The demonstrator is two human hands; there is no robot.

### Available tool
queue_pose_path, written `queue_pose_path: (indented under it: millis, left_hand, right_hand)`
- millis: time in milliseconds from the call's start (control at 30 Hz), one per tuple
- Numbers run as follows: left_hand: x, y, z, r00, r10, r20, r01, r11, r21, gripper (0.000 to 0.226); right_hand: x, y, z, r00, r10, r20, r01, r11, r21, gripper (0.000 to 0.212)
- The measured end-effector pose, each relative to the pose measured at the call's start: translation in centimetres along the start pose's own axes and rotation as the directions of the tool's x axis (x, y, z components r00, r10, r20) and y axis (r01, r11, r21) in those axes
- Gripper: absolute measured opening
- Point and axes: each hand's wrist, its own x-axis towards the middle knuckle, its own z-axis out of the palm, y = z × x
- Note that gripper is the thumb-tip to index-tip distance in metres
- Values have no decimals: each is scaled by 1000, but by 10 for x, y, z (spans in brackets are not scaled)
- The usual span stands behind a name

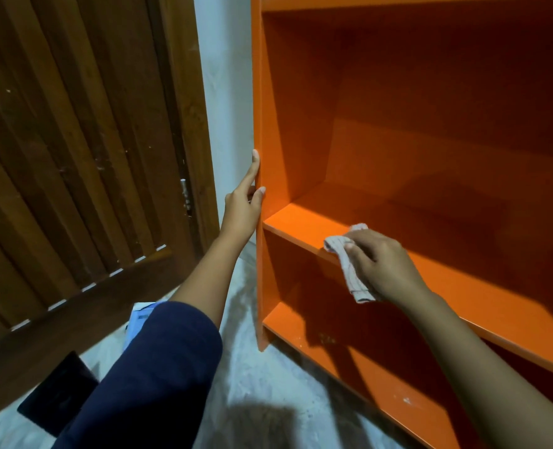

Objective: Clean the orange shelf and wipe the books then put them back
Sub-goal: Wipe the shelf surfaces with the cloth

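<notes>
The orange shelf point(430, 124) fills the right side, its compartments bare of books. My right hand point(382, 264) is shut on a pale striped cloth point(349, 264), pressing it against the front edge of the middle board point(301, 222). My left hand point(244, 202) grips the shelf's left side panel, thumb on the front edge and fingers along the outside. A pale blue book or paper point(137, 319) lies on the floor behind my knee, mostly hidden.
A dark wooden slatted door point(74, 140) stands to the left, with a strip of white wall between it and the shelf. My knee in dark blue trousers point(158, 367) is raised at the lower left. A black flat object point(55, 390) lies on the pale floor.
</notes>
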Motion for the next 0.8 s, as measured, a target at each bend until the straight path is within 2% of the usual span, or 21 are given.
queue_pose_path:
  millis: [100, 233, 567, 800]
  left_hand:
    - [-1, 2, 1, 1000, -13, -7, 13, 1000, 24, 63]
    - [-3, 6, 0, 1000, 0, -11, 1, 999, 40, 62]
    - [1, -5, -1, 998, 56, -14, -56, 997, 49, 63]
    - [5, -8, -7, 998, 67, 20, -67, 998, 20, 63]
  right_hand:
    - [-10, -1, 10, 990, 51, 129, -15, 965, -263, 35]
    - [2, -14, 28, 988, 19, 150, 44, 913, -405, 46]
    - [50, -39, 74, 983, 37, 179, 44, 901, -431, 52]
    - [70, -57, 97, 988, 48, 144, 23, 890, -456, 50]
